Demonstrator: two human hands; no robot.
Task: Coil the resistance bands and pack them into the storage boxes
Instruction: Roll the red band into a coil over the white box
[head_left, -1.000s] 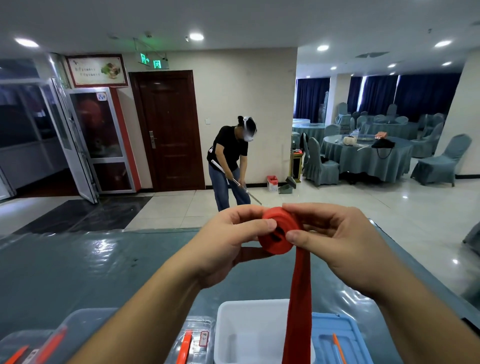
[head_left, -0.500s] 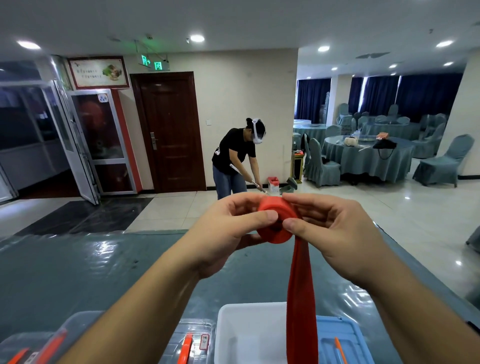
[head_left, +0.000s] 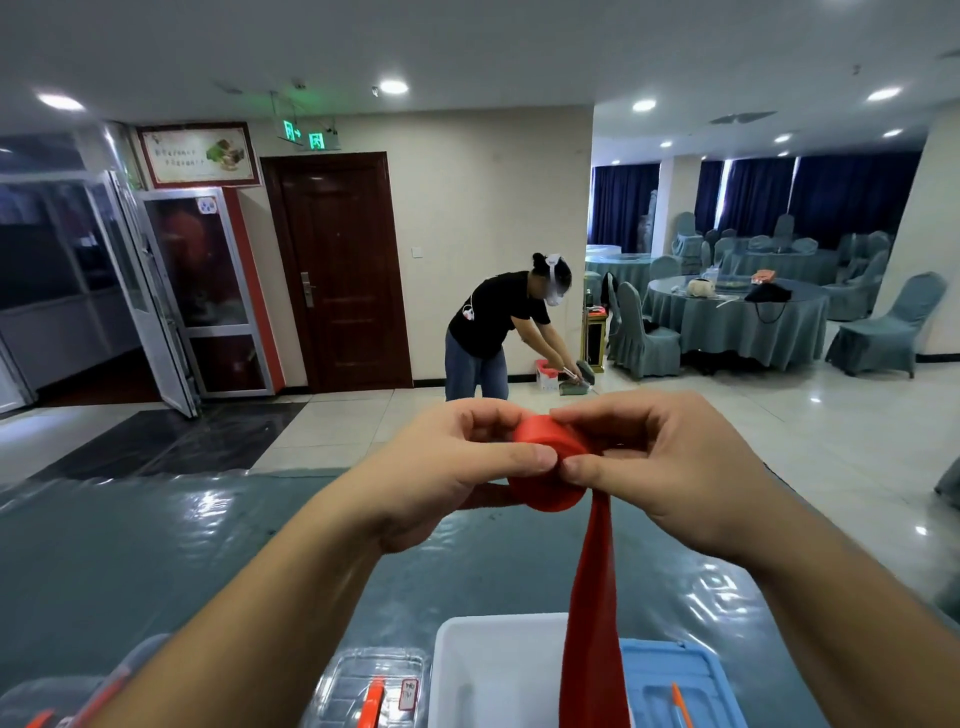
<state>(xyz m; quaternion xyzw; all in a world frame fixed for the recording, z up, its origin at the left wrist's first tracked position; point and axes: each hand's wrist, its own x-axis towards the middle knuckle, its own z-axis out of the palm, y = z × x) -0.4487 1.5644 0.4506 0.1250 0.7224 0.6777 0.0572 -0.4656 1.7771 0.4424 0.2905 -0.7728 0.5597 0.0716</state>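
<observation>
Big banquet hall, teal-covered table (head_left: 156, 561) up close. Both hands are mid-coil: left hand (head_left: 447, 467) and right hand (head_left: 670, 467) pinch the red band roll (head_left: 545, 488) above the table, its tail (head_left: 592, 613) hanging over the white box (head_left: 493, 670). Next, I'd guess: keep winding evenly. The tail's end and the box interiors are cut off.

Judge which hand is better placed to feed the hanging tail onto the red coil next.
Right, probably. The right hand pinches the red coil where the loose tail leaves it and hangs below. The left hand holds the coil's far side, steadying it.
</observation>
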